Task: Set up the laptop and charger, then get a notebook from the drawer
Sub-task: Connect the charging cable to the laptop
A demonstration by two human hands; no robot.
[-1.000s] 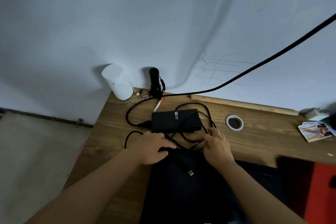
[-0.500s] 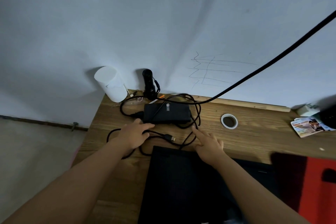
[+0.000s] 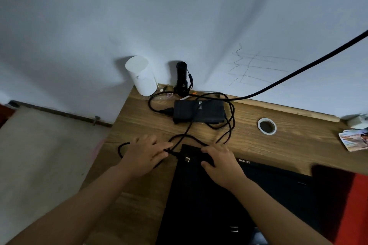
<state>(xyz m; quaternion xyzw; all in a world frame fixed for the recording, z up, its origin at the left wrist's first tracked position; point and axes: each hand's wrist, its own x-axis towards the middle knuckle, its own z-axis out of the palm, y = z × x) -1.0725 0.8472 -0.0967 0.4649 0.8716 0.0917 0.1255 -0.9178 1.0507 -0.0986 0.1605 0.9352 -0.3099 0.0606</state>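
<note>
A black charger brick (image 3: pixel 199 111) lies at the back of the wooden desk (image 3: pixel 139 125), with its black cable (image 3: pixel 229 125) looped around it. A closed black laptop (image 3: pixel 209 195) with a Lenovo mark lies at the front, right under me. My left hand (image 3: pixel 145 153) pinches the cable's plug end against the laptop's far left corner. My right hand (image 3: pixel 221 161) grips that same corner, fingers over the back edge and thumb on top. The drawer and the notebook are out of view.
A white cylinder (image 3: pixel 141 77) and a black flashlight (image 3: pixel 181 77) stand at the desk's back left by the wall. A cable hole (image 3: pixel 266 126) and printed cards (image 3: pixel 354 140) lie to the right. A thick cable (image 3: pixel 298 71) crosses the wall. Something red (image 3: pixel 360 205) is at the right edge.
The brick now lies further back near the flashlight. My left hand has brought the plug end to the laptop's corner, and my right hand has closed on that corner.
</note>
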